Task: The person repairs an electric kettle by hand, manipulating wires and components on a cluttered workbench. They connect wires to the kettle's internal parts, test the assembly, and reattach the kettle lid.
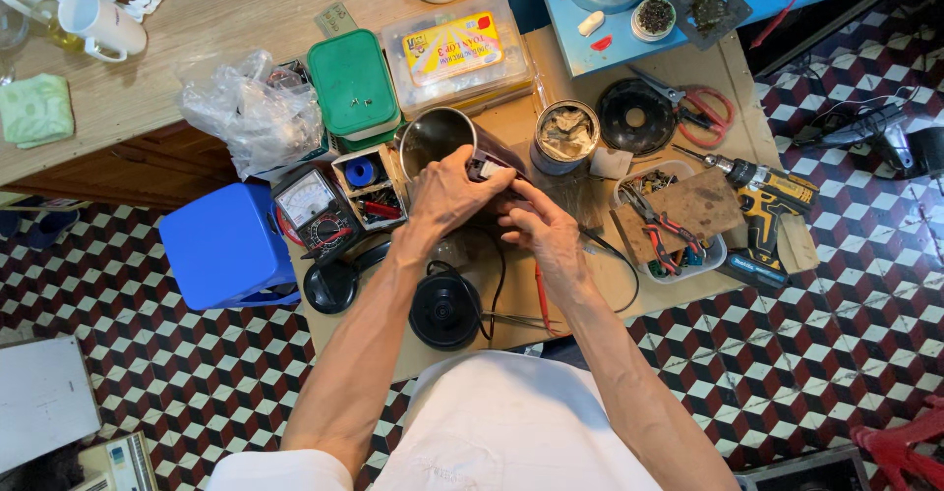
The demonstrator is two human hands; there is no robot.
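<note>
Your left hand (447,191) is wrapped over the side of the steel kettle body (438,137), fingers clenched on its wall just under the open rim, while your right hand (539,228) pinches a small dark part (484,168) against that same wall; the part sits right between the 2 sets of fingertips, so both hands are closed on the work and neither is free. Keep the left grip firm and low so the kettle body cannot roll on the cardboard-covered bench (492,122), and let the right fingertips do only the fine positioning. I judge the risk here is slip: the wall is smooth metal and the part is small, so press it square rather than at a slant, and do not loosen the left fingers until it seats. Whether it is already seated I cannot tell, since your fingers cover the joint. Just below your wrists lies the black round base (444,309) with its cord; keep your forearms off it. The red-handled pliers (661,235) in the tray beyond your right fingers and the multimeter (313,206) beside your left knuckles are within reach.
</note>
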